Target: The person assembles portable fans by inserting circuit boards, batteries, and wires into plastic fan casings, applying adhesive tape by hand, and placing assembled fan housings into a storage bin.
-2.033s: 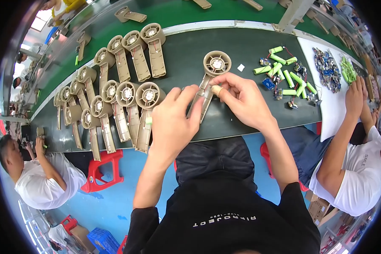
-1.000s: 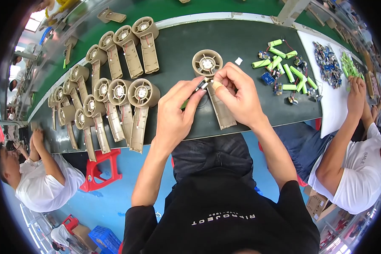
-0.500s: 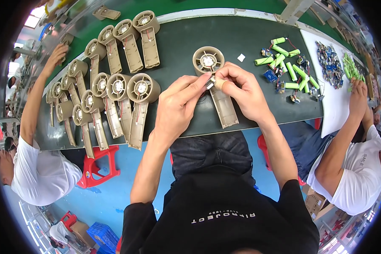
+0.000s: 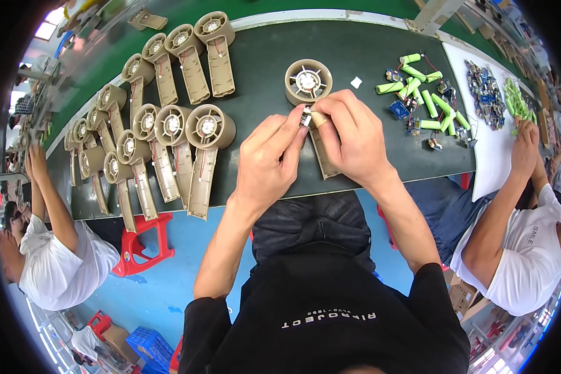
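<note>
- Two bare hands meet over the near middle of the dark green rubber-topped workbench [image 4: 368, 43], fingertips pressed together on one small part.
- Left hand [image 4: 265, 165]: thumb and forefinger are pinched on a tiny silvery metal component [image 4: 305, 116]; the remaining fingers curl loosely beneath.
- Right hand [image 4: 355, 140]: its fingers are closed from the other side on the same small component, and the palm covers the upper part of the handle of a tan plastic handheld fan housing [image 4: 308, 81].
- That housing lies flat on the bench just beyond the hands, its round ring head with a white hub on the far side and its long handle running toward the person under the right hand.
- Left of the hands, many matching tan fan housings [image 4: 206, 128] lie in overlapping rows, heads far, handles near.
- Right of the hands sits a loose heap of light green cylindrical battery cells [image 4: 427, 103] with small blue circuit boards among them.
- A small white square scrap [image 4: 356, 81] lies between the ring head and the cells.
- Farther right, a co-worker's arm [image 4: 511, 187] reaches onto a white paper sheet [image 4: 489, 140].
</note>
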Demonstrator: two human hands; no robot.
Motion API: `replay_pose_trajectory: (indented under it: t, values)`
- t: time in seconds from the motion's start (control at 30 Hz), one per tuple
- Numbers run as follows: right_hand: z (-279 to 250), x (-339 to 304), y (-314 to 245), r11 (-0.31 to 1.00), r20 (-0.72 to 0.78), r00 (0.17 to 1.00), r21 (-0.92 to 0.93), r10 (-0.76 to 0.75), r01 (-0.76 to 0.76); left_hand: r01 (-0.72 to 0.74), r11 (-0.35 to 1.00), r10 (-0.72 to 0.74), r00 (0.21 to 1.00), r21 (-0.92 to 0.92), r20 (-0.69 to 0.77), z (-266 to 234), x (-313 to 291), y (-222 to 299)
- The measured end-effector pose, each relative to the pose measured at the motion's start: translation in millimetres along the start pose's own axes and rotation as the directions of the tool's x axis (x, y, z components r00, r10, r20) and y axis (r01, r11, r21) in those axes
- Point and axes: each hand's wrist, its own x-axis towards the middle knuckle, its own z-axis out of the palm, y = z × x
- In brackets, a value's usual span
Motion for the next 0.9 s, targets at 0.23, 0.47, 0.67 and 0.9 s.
replay_pose_trajectory:
  t: [0.23,0.47,0.67,0.9]
  values:
    - [-0.1,-0.9,-0.3,0.998,-0.048,0.998,0.048,-0.034,0.036,0.009,0.999,-0.006,0.997,-0.037,0.071,-7.0,5.5,1.4]
    - [-1.6,-3.9,-1.2,0.996,-0.052,0.998,0.07,-0.045,0.048,-0.103,0.995,0.1,0.988,0.018,0.117,-14.1,8.5,3.3]
    - [-1.9,-4.6,-1.9,0.996,-0.054,0.997,0.07,-0.055,0.059,-0.196,0.975,0.176,0.97,0.109,0.166,-18.9,13.8,3.8]
    - [0.6,0.2,-3.5,0.995,-0.054,0.997,0.091,0.048,-0.043,0.15,0.988,-0.151,0.988,-0.023,-0.042,9.9,-0.5,11.3]
